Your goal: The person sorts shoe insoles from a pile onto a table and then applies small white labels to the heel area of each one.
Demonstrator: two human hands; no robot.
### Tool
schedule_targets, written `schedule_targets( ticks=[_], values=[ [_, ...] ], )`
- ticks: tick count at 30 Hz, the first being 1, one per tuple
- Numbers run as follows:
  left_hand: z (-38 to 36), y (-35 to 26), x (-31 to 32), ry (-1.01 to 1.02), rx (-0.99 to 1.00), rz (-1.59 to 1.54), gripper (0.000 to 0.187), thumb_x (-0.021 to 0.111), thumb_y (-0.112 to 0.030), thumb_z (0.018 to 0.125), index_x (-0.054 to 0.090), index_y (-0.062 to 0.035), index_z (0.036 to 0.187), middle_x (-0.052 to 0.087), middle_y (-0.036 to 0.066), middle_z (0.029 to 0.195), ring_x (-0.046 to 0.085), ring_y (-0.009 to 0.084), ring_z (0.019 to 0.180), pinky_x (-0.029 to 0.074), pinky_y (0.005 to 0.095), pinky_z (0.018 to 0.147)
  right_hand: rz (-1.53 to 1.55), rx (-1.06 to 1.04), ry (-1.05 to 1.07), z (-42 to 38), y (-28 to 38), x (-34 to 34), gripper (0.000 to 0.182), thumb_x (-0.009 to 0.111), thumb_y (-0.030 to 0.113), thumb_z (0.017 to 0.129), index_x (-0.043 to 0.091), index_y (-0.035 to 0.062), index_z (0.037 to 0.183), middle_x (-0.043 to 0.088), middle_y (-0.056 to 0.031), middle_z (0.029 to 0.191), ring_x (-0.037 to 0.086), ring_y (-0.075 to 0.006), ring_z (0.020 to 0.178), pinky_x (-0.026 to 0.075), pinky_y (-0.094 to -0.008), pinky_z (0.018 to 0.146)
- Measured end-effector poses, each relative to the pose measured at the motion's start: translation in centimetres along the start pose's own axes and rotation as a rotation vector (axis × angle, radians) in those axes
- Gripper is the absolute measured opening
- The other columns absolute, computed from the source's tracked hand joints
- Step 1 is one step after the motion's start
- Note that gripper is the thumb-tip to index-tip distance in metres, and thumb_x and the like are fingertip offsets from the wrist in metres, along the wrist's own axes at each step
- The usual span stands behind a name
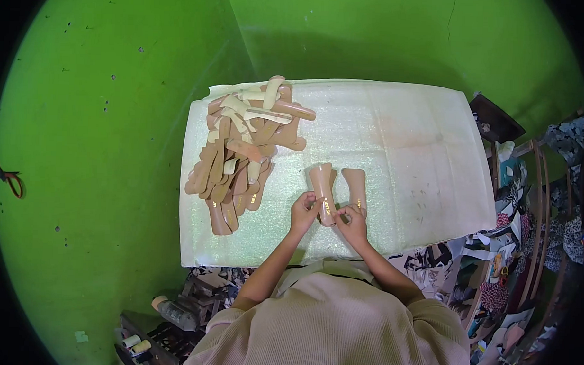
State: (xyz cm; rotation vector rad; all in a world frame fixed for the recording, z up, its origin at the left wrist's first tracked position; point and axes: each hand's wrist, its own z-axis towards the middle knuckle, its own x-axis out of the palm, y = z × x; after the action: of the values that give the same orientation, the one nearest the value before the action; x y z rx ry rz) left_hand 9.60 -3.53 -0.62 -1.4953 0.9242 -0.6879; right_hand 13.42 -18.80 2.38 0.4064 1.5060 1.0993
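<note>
Low over the middle of the table, a tan insole [321, 183] with gold lettering lies between my two hands, and the edge of another shows beneath it. My left hand [306, 212] grips its left edge with thumb and fingers. At its lower right edge, my right hand [351, 224] is closed in a pinch. A separate tan insole [354, 183] rests just to the right, its lower end close to my right fingers. Further left spreads a heaped pile of insoles [205, 168], some tan with gold print and some turned to a pale side.
A whitish sheet covers the table [428, 161]. Green walls [126, 144] stand to the left and behind. On the right, a wooden rack [536, 217] holds fabric scraps. A plastic bottle [177, 315] and thread spools [141, 346] sit at lower left.
</note>
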Motion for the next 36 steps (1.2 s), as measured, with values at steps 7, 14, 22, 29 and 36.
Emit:
schedule_targets(
  ticks=[7, 14, 22, 29, 36],
  values=[
    [-0.1, -1.0, -0.7, -0.05, 0.244, 0.351, 0.031, 0.071, -0.019, 0.07, 0.061, -0.0026, 0.094, 0.054, 0.014, 0.095, 0.054, 0.0264, 0.09, 0.044, 0.0318, 0.077, -0.109, 0.092, 0.041, -0.4, -1.2, 0.9, 0.015, 0.069, 0.023, 0.068, 0.062, 0.0085, 0.069, 0.053, -0.0057, 0.086, 0.044, -0.0272, 0.089, 0.032, -0.0357, 0.084],
    [-0.1, 0.2, -0.5, -0.047, 0.226, 0.397, 0.031, 0.071, -0.019, 0.069, 0.061, -0.0056, 0.095, 0.052, 0.015, 0.098, 0.054, 0.0286, 0.091, 0.043, 0.0325, 0.08, -0.227, 0.067, 0.043, -0.7, -1.2, 1.3, 0.016, 0.068, 0.023, 0.068, 0.062, 0.0082, 0.07, 0.051, -0.0059, 0.087, 0.043, -0.0269, 0.09, 0.032, -0.0367, 0.084],
    [0.0, 0.2, -0.5, -0.042, 0.253, 0.4, 0.032, 0.072, -0.018, 0.069, 0.061, -0.0057, 0.096, 0.053, 0.015, 0.096, 0.053, 0.0286, 0.093, 0.043, 0.0326, 0.08, -0.223, 0.053, 0.017, -0.7, -1.5, 1.5, 0.017, 0.069, 0.024, 0.068, 0.062, 0.0082, 0.07, 0.052, -0.0062, 0.09, 0.043, -0.0276, 0.093, 0.031, -0.0386, 0.085],
    [-0.1, 0.2, -0.4, -0.051, 0.236, 0.417, 0.032, 0.072, -0.022, 0.069, 0.062, -0.0067, 0.096, 0.053, 0.013, 0.096, 0.053, 0.0267, 0.091, 0.044, 0.0323, 0.077, -0.182, 0.085, 0.038, -0.6, -1.2, 1.2, 0.016, 0.067, 0.023, 0.068, 0.06, 0.0086, 0.069, 0.052, -0.0049, 0.089, 0.042, -0.0272, 0.092, 0.029, -0.0374, 0.09],
    [-0.3, -0.2, -0.4, -0.053, 0.211, 0.506, 0.034, 0.073, -0.028, 0.067, 0.064, -0.0103, 0.095, 0.051, 0.01, 0.096, 0.054, 0.0248, 0.089, 0.045, 0.033, 0.074, -0.208, 0.147, 0.072, -0.5, -1.4, 1.5, 0.016, 0.066, 0.024, 0.069, 0.06, 0.0086, 0.067, 0.051, -0.0049, 0.089, 0.042, -0.0273, 0.093, 0.028, -0.039, 0.09]
  ],
)
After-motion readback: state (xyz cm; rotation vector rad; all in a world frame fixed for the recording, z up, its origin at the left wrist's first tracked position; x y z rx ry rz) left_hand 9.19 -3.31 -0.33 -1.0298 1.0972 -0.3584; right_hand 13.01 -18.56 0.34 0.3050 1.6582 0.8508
